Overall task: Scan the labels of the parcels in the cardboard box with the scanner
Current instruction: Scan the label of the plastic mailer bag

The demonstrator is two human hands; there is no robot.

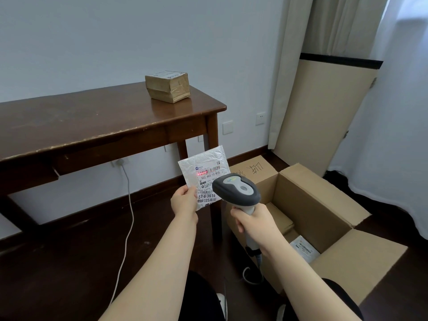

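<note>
A small box (pixel 168 86) sits on the table (pixel 92 121) near its corner. Left hand (pixel 184 201) pinches a parcel (pixel 203 167); right hand (pixel 252 222) grips the scanner (pixel 236 188).

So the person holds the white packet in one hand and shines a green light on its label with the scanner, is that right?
Not quite. The light is red, not green. The head view shows the left hand holding the white packet while the right hand aims the scanner at its label.
</note>
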